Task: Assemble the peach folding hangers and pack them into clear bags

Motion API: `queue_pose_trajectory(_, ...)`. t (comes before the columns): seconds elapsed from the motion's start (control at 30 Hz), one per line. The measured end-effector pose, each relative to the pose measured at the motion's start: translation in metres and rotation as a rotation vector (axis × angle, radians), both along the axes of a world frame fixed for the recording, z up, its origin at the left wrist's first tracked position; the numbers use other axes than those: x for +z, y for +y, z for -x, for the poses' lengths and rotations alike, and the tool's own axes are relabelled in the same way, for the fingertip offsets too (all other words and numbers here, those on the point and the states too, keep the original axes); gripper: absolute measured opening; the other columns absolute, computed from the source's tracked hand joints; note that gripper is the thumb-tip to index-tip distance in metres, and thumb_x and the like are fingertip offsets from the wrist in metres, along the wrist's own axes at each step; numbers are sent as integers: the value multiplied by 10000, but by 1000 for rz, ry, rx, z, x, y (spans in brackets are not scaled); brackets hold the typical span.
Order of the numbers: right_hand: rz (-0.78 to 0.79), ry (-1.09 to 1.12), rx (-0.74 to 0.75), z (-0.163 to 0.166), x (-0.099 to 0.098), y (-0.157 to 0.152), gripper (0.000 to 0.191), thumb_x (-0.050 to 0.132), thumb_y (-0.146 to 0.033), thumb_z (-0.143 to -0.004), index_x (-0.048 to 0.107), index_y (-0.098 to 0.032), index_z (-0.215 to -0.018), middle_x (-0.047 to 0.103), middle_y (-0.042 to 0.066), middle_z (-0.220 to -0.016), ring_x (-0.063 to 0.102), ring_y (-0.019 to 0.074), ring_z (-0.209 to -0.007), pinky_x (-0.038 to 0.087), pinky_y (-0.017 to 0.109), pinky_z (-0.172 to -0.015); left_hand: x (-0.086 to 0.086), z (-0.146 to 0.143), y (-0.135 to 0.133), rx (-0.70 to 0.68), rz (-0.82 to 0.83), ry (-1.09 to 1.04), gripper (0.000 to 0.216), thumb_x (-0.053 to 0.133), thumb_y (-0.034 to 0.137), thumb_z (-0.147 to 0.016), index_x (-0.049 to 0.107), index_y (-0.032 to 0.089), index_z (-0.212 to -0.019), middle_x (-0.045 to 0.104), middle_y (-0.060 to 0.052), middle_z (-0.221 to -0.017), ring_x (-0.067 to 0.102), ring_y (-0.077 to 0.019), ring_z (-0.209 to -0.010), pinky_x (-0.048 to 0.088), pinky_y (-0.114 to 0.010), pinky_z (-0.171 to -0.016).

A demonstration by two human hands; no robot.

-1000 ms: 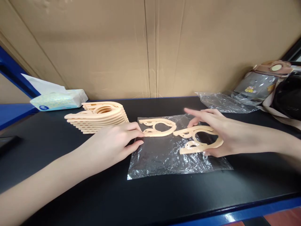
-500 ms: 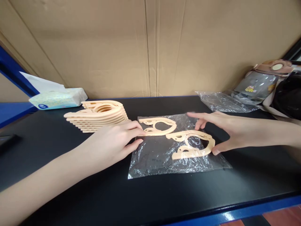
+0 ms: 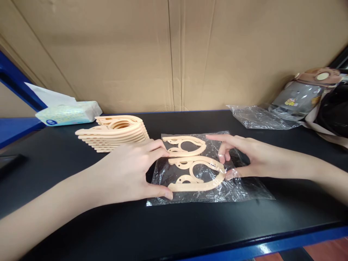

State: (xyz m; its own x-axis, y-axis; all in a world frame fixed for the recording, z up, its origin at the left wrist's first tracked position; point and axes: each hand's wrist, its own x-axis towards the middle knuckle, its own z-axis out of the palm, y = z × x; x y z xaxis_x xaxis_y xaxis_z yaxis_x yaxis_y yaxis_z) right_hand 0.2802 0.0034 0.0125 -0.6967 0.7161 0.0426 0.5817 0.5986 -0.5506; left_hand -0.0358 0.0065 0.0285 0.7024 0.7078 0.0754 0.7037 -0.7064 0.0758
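Note:
Two flat peach plastic pieces lie on a clear plastic bag (image 3: pixel 244 188) on the black table (image 3: pixel 190 228). The far piece (image 3: pixel 187 146) is at the bag's back. The near piece (image 3: pixel 195 186) lies just in front of it. My left hand (image 3: pixel 133 172) is spread open, with its forefinger on the far piece's left end and its thumb against the near piece's left end. My right hand (image 3: pixel 244 156) pinches the near piece's right end between thumb and curled fingers, while its forefinger stretches over the far piece.
A stack of several like peach pieces (image 3: pixel 114 132) sits left of the bag, with a tissue pack (image 3: pixel 67 112) behind it. At the right are a crumpled clear bag (image 3: pixel 258 117), a packaged item (image 3: pixel 304 94) and a black bag (image 3: pixel 335 108). A cardboard wall (image 3: pixel 168 54) stands behind.
My right hand has slid the near piece leftward and toward me, so it lies just in front of the far piece. My left thumb has moved from the far piece to the near piece's left end.

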Motion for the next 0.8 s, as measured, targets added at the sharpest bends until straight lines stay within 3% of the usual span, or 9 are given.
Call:
queue_pose_trajectory(0.23,129,111,17,0,-3,6,758,676,-378,-854,275,-328,-1496,637,-36,-860,632,147,-821,502,318,-807,-2,-1,0,15,6,39,691,610,720,-740,615,204,-1201,627,-83,-1161,644,-280,-892,485,-353,-686)
queue_pose_trajectory(0.8,-113,91,-44,16,-14,2,733,672,-525,-816,393,-276,-1447,598,-32,-770,584,151,-699,503,309,-678,0,-1,-1,17,13,77,699,591,746,-733,621,179,-1140,624,-91,-1159,640,-266,-858,488,-352,-670)
